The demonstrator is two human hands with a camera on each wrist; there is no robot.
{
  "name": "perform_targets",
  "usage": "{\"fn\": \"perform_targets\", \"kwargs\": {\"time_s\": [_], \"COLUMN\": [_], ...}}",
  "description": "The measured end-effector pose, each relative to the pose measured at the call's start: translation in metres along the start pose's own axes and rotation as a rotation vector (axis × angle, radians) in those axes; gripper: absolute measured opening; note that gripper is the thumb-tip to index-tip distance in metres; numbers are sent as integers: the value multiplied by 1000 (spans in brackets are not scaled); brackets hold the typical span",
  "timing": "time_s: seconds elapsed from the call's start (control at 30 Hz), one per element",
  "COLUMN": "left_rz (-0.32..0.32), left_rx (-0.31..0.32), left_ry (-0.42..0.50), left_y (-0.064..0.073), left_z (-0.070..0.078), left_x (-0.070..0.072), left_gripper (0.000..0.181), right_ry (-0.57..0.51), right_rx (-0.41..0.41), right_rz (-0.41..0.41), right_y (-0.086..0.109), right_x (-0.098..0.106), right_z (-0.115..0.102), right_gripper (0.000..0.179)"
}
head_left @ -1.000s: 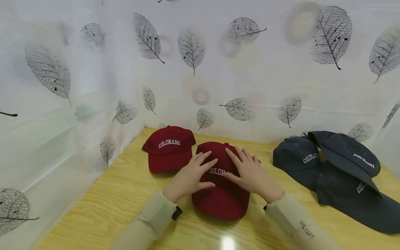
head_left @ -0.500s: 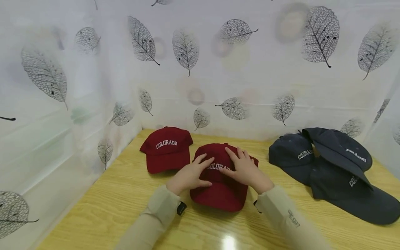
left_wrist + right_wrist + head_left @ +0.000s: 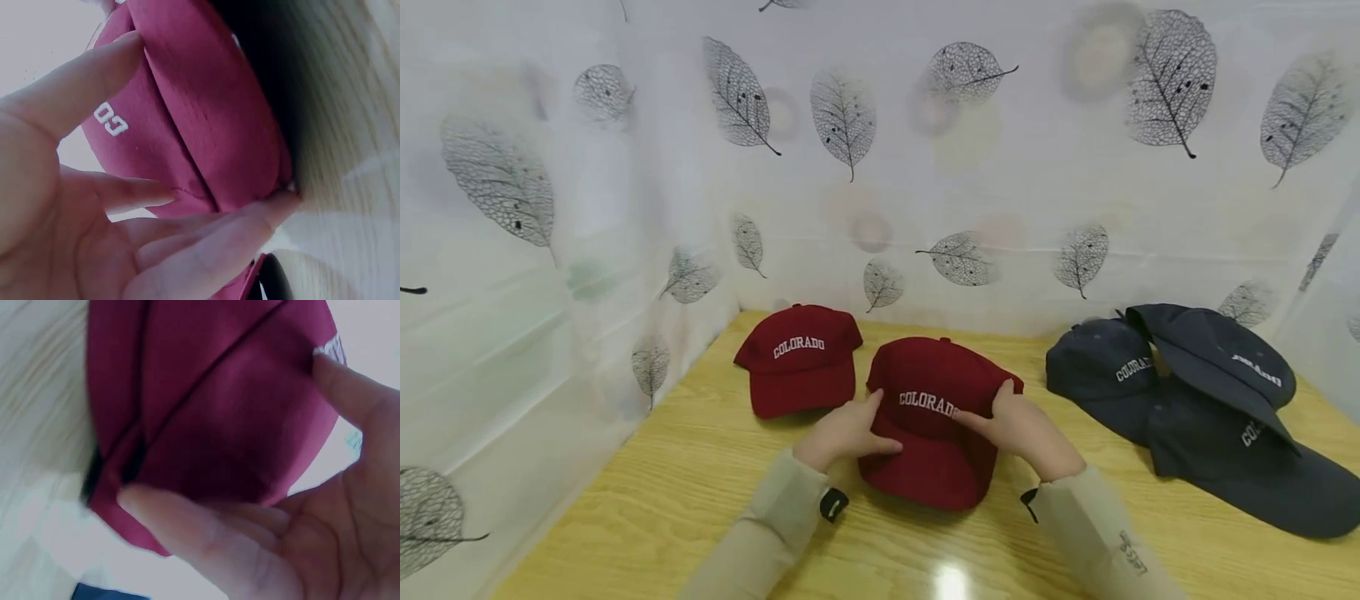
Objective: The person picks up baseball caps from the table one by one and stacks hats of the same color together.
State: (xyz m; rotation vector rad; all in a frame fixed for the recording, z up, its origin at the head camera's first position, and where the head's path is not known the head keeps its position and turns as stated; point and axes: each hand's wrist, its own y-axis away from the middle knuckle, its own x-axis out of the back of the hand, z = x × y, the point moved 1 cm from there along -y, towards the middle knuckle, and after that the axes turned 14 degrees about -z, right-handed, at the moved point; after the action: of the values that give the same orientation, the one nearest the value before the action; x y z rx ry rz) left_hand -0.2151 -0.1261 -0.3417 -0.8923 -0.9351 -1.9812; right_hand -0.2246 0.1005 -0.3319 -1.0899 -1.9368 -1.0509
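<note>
A dark red baseball cap with white COLORADO lettering sits on the table, brim toward me. My left hand holds its left side. In the left wrist view, the thumb of that hand lies at the seam between crown and brim, and the fingers reach the cap's lower edge. On the other side my right hand grips the cap, its thumb on the front beside the lettering. The right wrist view has the fingers of that hand round the side of the crown; some fingertips are hidden behind cloth.
A second red COLORADO cap stands at the back left. Several dark navy caps lie overlapping on the right. The wooden table meets a leaf-patterned curtain at its back and left.
Both hands have slid from the top of the middle red cap down to its sides. Its crown now shows more fully and stands slightly taller and wider.
</note>
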Motion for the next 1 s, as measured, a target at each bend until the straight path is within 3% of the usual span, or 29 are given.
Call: {"fn": "perform_targets", "kwargs": {"time_s": [0.23,0.43,0.6,0.83,1.0], "left_rz": [-44,-119,-88,-64,-56], "left_rx": [15,64,70,77,81], "left_ry": [44,224,271,220,206], "left_y": [1,1,-1,-4,-2], "left_z": [-9,-18,-21,-12,-11], "left_x": [7,8,9,4,3], "left_gripper": [72,48,33,37,39], "right_ry": [-233,-371,-445,-537,-482], "right_rx": [36,117,190,231,220], "right_rz": [-204,-274,-323,-330,-289], "right_y": [-3,-10,-13,-19,-19], "right_x": [3,2,4,2,0], "right_z": [20,28,34,37,34], "right_gripper": [78,79,74,67,64]}}
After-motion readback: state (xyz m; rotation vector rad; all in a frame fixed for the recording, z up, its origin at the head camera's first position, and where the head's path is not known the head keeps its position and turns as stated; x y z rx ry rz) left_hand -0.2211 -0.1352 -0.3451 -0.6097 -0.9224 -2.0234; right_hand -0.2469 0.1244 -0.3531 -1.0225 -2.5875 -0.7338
